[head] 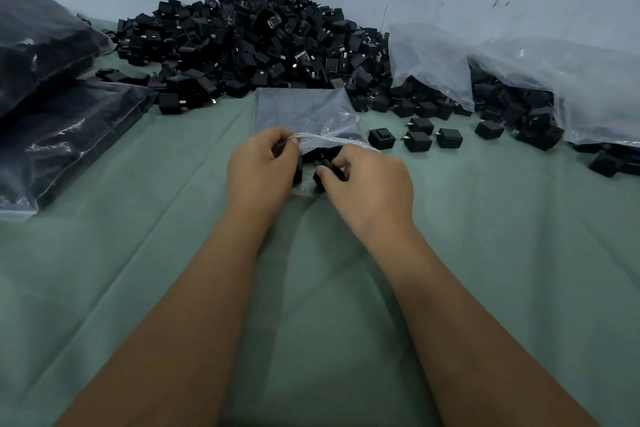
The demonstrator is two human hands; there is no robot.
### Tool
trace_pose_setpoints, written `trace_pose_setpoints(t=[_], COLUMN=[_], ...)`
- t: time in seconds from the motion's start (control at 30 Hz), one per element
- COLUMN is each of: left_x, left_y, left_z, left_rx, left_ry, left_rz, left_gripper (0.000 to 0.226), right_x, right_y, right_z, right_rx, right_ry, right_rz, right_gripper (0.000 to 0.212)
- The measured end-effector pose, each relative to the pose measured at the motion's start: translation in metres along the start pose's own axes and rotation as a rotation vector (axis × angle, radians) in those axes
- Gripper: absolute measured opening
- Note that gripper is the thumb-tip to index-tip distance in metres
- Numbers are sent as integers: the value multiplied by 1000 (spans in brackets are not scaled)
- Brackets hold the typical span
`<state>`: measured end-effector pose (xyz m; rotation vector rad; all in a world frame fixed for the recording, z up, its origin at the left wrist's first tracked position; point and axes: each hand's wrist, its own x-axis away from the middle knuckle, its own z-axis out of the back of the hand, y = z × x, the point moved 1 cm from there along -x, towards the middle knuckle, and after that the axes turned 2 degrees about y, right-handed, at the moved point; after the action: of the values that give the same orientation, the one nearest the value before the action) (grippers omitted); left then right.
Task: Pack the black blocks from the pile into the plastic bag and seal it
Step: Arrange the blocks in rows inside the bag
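A clear plastic bag (304,114) lies flat on the green cloth, its mouth toward me. My left hand (259,166) pinches the bag's upper lip and lifts it. My right hand (370,180) grips black blocks (327,168) at the bag's mouth, between both hands. Part of these blocks is hidden by my fingers. Behind the bag rises the big pile of black blocks (249,42) against the wall.
Filled, dark plastic bags (52,107) lie stacked at the left. Large clear sacks (540,80) spilling black blocks sit at the right. Several loose blocks (419,135) lie on the green cloth (173,236) right of the bag.
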<state>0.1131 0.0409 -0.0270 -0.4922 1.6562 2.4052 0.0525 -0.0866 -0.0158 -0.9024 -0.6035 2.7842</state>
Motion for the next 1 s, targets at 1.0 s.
trace_pose_setpoints(t=[1.0], left_x=[1], left_y=[1], left_z=[0], left_rx=[-18], left_ry=[11], left_rz=[3], left_gripper=[16], right_x=[-3], right_y=[4], right_z=[3], right_rx=[-77], right_ry=[-326], right_rz=[-55], right_gripper=[23])
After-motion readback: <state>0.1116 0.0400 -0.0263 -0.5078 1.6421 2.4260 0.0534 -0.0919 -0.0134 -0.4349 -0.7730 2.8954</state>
